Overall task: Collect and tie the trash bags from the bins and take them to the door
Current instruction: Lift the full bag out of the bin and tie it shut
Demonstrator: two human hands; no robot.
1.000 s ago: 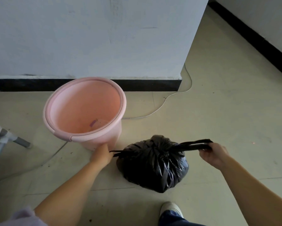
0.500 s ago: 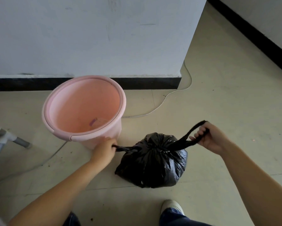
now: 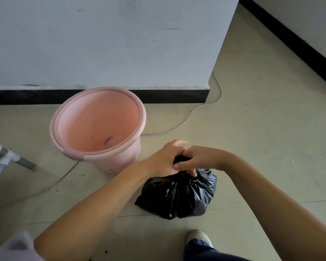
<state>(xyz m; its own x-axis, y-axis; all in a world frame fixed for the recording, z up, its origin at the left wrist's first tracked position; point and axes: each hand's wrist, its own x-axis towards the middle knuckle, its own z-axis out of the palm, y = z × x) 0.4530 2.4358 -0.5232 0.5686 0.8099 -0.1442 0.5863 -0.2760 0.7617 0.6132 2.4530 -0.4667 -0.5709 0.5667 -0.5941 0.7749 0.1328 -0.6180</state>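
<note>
Both hands, left hand [image 3: 163, 160] and right hand [image 3: 195, 160], grasp the gathered neck of the crinkled black plastic trash bag [image 3: 179, 196], which sits on the beige tiled floor [image 3: 262, 147] just beside the round pink plastic bin [image 3: 100, 125]; open floor lies rightward.

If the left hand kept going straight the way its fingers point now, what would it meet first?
Likely bare floor. The left hand grips the black trash bag top, fingers pointing up-right in the picture, past the pink bin. Depth is uncertain.

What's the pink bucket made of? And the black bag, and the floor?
The pink bucket looks like smooth matte plastic, with a moulded rim. The black bag seems thin glossy plastic film: it crinkles and glints. The floor is probably hard tile, judging by faint joint lines.
</note>
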